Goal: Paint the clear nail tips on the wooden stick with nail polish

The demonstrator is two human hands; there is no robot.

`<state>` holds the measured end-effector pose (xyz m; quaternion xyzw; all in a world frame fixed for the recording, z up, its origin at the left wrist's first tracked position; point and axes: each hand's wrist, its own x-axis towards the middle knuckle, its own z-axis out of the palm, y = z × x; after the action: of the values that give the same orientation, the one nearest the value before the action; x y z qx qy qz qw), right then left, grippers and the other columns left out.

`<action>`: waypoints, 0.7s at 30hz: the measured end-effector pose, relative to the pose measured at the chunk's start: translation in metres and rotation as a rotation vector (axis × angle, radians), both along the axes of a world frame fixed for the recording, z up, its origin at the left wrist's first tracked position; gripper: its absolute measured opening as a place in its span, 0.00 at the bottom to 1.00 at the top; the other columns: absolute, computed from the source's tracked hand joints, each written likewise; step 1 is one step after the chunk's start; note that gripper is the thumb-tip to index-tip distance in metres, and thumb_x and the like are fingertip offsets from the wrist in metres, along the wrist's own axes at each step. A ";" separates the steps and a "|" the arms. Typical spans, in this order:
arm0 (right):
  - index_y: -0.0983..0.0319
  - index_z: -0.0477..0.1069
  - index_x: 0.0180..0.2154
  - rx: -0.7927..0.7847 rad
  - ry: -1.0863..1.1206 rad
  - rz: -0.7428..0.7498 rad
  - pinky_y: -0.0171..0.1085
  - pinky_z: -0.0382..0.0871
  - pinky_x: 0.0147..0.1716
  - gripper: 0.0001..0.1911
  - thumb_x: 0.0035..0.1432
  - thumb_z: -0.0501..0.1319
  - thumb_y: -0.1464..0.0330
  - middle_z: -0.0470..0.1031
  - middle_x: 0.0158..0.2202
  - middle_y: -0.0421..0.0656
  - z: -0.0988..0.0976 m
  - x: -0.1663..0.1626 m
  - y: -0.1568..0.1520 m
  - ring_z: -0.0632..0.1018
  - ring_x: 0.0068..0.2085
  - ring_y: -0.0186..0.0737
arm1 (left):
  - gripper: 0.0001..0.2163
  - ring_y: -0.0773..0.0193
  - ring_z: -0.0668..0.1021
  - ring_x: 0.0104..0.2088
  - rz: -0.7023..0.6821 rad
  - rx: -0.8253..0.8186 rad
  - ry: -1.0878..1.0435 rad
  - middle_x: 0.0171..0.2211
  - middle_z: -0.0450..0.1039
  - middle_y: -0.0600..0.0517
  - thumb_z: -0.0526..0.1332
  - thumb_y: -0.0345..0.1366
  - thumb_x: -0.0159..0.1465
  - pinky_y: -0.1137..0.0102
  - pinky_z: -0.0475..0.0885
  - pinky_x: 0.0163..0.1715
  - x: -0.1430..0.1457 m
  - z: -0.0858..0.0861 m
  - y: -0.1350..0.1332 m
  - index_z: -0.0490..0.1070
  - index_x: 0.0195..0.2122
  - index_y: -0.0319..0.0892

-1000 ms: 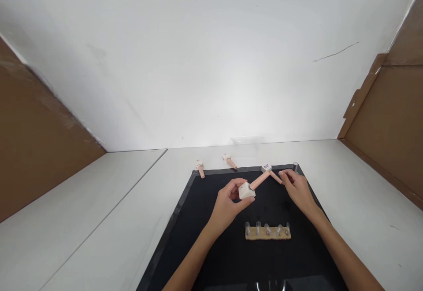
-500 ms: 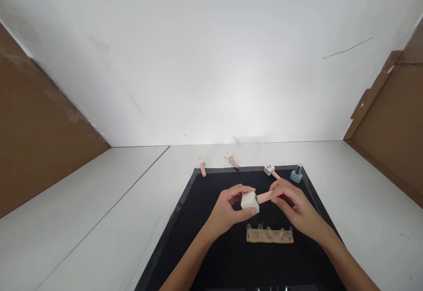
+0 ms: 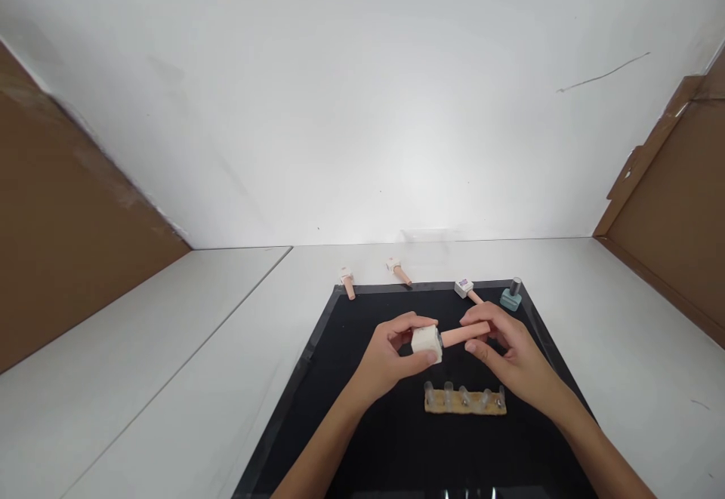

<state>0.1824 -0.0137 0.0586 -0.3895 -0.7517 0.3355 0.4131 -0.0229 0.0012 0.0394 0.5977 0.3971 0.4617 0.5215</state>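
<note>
Between the thumb and fingers of my left hand [image 3: 390,352] is the white square body of a nail polish bottle [image 3: 427,342]. Its long pink cap points right, toward my other hand. My right hand [image 3: 507,348] has its thumb and fingers parted around the cap's far end; whether a fingertip touches it I cannot tell. Just below both hands lies a wooden strip [image 3: 465,403] bearing several short clear tubes. Behind my right hand is another white bottle [image 3: 464,288] with a pink cap, partly covered by the fingers.
A teal bottle with a grey cap [image 3: 511,295] stands at the black mat's [image 3: 362,438] far right corner. Two more pink-capped white bottles, one on the left [image 3: 347,281] and one nearer the middle [image 3: 399,269], lie along its far edge. Brown cardboard walls [image 3: 674,204] flank the white table.
My right fingers have loosened from the pink cap and spread, so its end now shows. The left hand keeps its hold on the bottle. The view has shifted slightly.
</note>
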 end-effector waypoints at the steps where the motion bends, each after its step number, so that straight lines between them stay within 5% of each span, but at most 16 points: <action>1: 0.58 0.67 0.40 -0.059 -0.018 -0.003 0.34 0.69 0.24 0.06 0.62 0.55 0.65 0.72 0.30 0.42 -0.001 0.000 0.000 0.74 0.27 0.39 | 0.13 0.66 0.70 0.26 0.001 0.009 0.004 0.25 0.65 0.54 0.69 0.35 0.44 0.71 0.68 0.28 0.000 0.000 0.000 0.78 0.33 0.40; 4: 0.60 0.68 0.37 -0.111 -0.058 -0.013 0.33 0.67 0.22 0.08 0.64 0.53 0.65 0.69 0.24 0.39 -0.002 0.000 -0.001 0.71 0.23 0.37 | 0.13 0.68 0.68 0.24 -0.001 0.026 0.013 0.24 0.61 0.56 0.69 0.36 0.45 0.72 0.66 0.26 -0.001 0.001 0.000 0.78 0.33 0.40; 12: 0.57 0.69 0.29 0.171 0.063 0.008 0.39 0.71 0.33 0.10 0.61 0.55 0.73 0.70 0.33 0.43 0.001 -0.004 -0.001 0.74 0.33 0.40 | 0.14 0.67 0.67 0.26 -0.011 0.014 -0.028 0.25 0.62 0.54 0.68 0.39 0.48 0.72 0.64 0.26 -0.004 0.000 0.000 0.79 0.35 0.40; 15: 0.56 0.70 0.35 0.073 0.096 0.011 0.39 0.73 0.32 0.01 0.59 0.60 0.68 0.71 0.35 0.43 0.000 -0.005 -0.002 0.76 0.33 0.40 | 0.14 0.67 0.66 0.25 -0.003 0.000 -0.023 0.25 0.62 0.54 0.68 0.41 0.48 0.72 0.63 0.25 -0.005 0.001 0.000 0.79 0.34 0.40; 18: 0.57 0.68 0.43 -0.087 0.080 0.021 0.35 0.72 0.24 0.09 0.60 0.58 0.63 0.72 0.29 0.40 -0.001 -0.005 -0.003 0.75 0.26 0.38 | 0.15 0.67 0.66 0.25 0.005 0.000 -0.008 0.25 0.61 0.54 0.68 0.43 0.47 0.72 0.63 0.25 -0.005 0.002 0.000 0.79 0.34 0.40; 21: 0.59 0.71 0.37 -0.073 0.026 -0.021 0.33 0.68 0.20 0.09 0.63 0.54 0.64 0.71 0.24 0.40 -0.001 -0.004 -0.001 0.72 0.22 0.35 | 0.17 0.67 0.65 0.25 0.008 0.002 0.000 0.24 0.60 0.54 0.69 0.45 0.46 0.72 0.63 0.24 -0.005 0.002 0.000 0.79 0.34 0.40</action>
<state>0.1785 -0.0148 0.0581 -0.4080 -0.7293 0.3634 0.4118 -0.0276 0.0013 0.0414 0.5968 0.3989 0.4642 0.5189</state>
